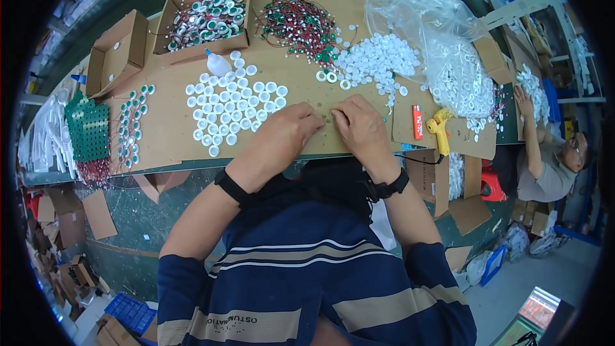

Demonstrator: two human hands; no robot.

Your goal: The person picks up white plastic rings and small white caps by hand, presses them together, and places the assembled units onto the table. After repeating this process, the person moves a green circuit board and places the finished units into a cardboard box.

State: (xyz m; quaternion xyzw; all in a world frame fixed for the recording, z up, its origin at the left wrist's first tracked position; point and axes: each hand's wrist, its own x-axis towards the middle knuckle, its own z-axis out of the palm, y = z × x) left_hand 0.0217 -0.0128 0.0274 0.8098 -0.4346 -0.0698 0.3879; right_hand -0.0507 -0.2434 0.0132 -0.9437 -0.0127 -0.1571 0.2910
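Observation:
My left hand [287,133] and my right hand [362,129] are close together over the brown cardboard work surface [307,98], near its front edge. Both have their fingers curled into a pinch. Anything between the fingertips is too small or hidden to make out. Left of my left hand lies a spread of round white caps [232,104], set out one beside another. Beyond my right hand is a loose heap of small white discs [378,57], with a few white rings [331,77] at its edge. A white squeeze bottle [218,64] with a blue tip lies behind the caps.
Cardboard boxes [205,50] stand at the back left. A tangle of red-wired parts [298,25] lies at the back. Green perforated boards [88,127] are far left. A yellow glue gun [439,125] and plastic bags [458,67] lie right. Another person [551,160] works at far right.

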